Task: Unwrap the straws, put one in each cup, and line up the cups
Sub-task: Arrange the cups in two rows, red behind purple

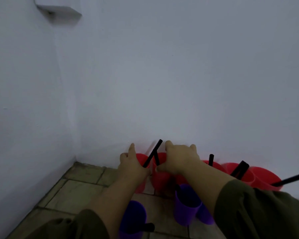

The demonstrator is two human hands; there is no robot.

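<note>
Both forearms reached forward from olive sleeves toward the far wall. The left hand was wrapped round the near-left side of the leftmost red cup, with one digit pointing up beside the rim. The right hand lay arched over the second red cup, fingers curled down over its far rim and the thumb pressed on its near side. The two cups stood just beside each other against the wall.

A long black straw leaned in the leftmost red cup, tilted to the right between the hands. A shorter straw stood in the second red cup.

Further red cups continued the row to the right along the wall, each with a black straw. Purple cups stood nearer on the tiled surface. One purple cup at near left lay partly behind the left forearm. Motion blur prevented reading any finer detail.
</note>
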